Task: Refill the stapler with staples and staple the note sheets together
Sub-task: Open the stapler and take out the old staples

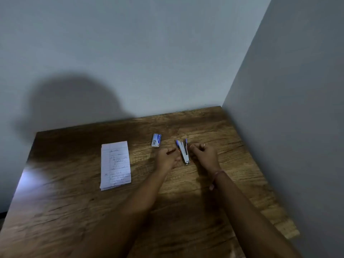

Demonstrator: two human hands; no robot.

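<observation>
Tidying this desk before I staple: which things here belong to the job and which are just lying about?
For the job: stapler, opened; staple box; note sheets.
Lying about: nothing else on the table.

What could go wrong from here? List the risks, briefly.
1. The stapler lies opened in a V between the left hand and right hand; fingertips close to its hinged arms could get pinched if it snaps shut.
2. The staple box lies apart, behind the left hand; a careless reach could knock it.
3. The note sheets look loosely stacked, with uneven edges, so they might get stapled misaligned.
</observation>
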